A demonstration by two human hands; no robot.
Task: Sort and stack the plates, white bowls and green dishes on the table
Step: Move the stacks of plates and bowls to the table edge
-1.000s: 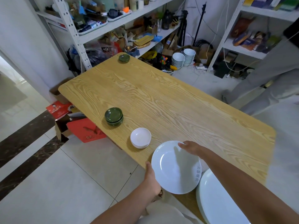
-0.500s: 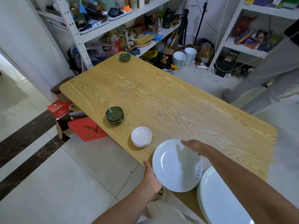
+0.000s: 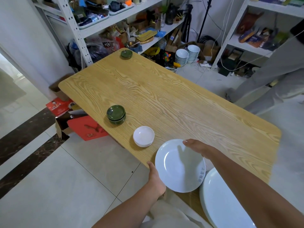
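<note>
My left hand [image 3: 155, 176] grips the white plate [image 3: 179, 167] at its 8 o'clock rim and my right hand [image 3: 197, 147] grips it at 1 o'clock, both clamped on it. The plate overhangs the near edge of the tabletop [image 3: 181, 99]. A larger plate [image 3: 220, 203] lies just beside it at 5 o'clock. At 10 o'clock stand the stacked white bowls [image 3: 143, 136]. Beyond them is a green dishes stack [image 3: 116, 114], and a second green stack [image 3: 126, 54] sits at the far corner.

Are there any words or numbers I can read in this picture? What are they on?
Nothing reads clearly.
Smaller plate: grey characters on its rim, too blurred to read.
Red bag beyond the table: white characters, too blurred to read.
Red box on the floor: gold mark, too small to read.
</note>
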